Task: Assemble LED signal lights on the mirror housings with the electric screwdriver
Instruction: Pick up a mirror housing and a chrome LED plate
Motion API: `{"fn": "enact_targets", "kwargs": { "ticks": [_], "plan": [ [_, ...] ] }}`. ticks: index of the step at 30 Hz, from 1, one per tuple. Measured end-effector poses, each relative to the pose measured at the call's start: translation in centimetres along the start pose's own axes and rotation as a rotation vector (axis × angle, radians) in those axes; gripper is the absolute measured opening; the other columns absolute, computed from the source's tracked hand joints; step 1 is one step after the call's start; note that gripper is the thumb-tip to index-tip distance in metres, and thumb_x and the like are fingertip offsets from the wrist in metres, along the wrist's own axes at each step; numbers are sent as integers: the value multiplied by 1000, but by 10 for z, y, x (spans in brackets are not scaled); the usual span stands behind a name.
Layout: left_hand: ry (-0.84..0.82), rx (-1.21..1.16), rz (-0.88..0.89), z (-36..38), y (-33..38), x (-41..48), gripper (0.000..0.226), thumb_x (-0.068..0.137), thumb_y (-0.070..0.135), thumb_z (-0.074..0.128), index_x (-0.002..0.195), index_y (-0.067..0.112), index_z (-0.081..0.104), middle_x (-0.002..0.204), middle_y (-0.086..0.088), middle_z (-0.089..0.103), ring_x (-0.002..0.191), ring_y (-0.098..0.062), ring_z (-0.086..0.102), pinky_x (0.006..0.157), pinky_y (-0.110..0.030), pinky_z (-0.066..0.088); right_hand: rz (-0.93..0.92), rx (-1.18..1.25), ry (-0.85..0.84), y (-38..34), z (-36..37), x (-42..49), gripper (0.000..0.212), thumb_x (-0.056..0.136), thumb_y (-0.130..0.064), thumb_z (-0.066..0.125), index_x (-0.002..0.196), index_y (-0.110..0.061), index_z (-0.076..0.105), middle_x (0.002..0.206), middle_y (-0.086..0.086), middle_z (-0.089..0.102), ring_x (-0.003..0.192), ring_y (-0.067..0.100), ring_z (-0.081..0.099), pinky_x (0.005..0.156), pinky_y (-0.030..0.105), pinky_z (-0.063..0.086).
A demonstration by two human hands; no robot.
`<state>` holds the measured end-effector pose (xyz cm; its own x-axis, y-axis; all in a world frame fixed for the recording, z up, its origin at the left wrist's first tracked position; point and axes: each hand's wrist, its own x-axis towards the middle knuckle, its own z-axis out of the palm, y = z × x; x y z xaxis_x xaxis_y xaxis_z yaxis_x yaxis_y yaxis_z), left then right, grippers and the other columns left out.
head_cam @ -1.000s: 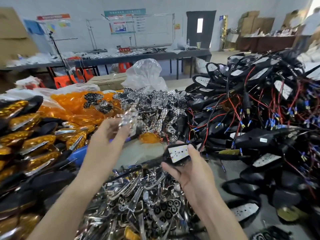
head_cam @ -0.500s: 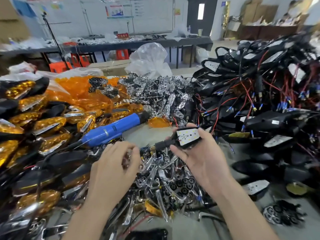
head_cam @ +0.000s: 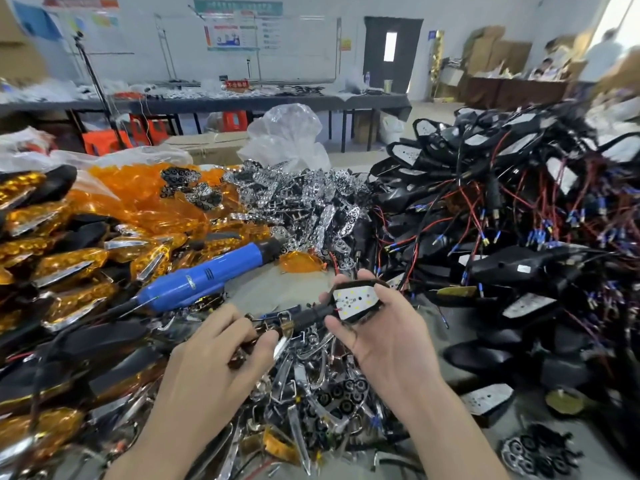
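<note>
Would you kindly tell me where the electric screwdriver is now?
The blue electric screwdriver lies left of centre in the head view, unheld, just beyond the left hand, beside the amber lenses.

No writing can be read. The wall posters (head_cam: 239, 29) and the red sign (head_cam: 237, 84) on the far table (head_cam: 311, 102) carry print too blurred to make out, as do the small label (head_cam: 189, 281) on the blue screwdriver (head_cam: 214, 273) and the white sticker (head_cam: 523, 268) on a black housing (head_cam: 498, 270).
</note>
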<state>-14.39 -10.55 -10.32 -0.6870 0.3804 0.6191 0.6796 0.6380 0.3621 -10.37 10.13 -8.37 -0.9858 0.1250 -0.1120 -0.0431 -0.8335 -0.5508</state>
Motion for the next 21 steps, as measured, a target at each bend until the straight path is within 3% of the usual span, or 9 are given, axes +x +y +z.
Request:
{"fn": "enact_targets", "kwargs": {
  "ticks": [11,16,21],
  "plan": [
    [-36,-45,-29,-2,-1,-1,38,97,58,38,71,30,41,76,11,43,65,-9,51,52,-38,48,-11,4,5,1,-1,-1,24,105,-18,44,121,-12,61,112,20,73,101,40,73,62,35,63],
    [-44,-55,-55,-3,-2,-1,41,96,63,35,70,32,39,75,12,41,64,-11,50,50,-26,40,-35,-27,-23,2,-2,0,39,87,-25,58,123,-11,62,120,23,72,108,42,71,67,37,63],
    [-43,-59,-74,-3,-3,-2,39,97,60,37,70,32,39,76,12,42,67,-11,49,51,-26,39,-63,-37,-92,3,-6,1,34,92,-26,58,122,-11,64,127,24,68,113,43,69,73,39,63]
  ]
}}
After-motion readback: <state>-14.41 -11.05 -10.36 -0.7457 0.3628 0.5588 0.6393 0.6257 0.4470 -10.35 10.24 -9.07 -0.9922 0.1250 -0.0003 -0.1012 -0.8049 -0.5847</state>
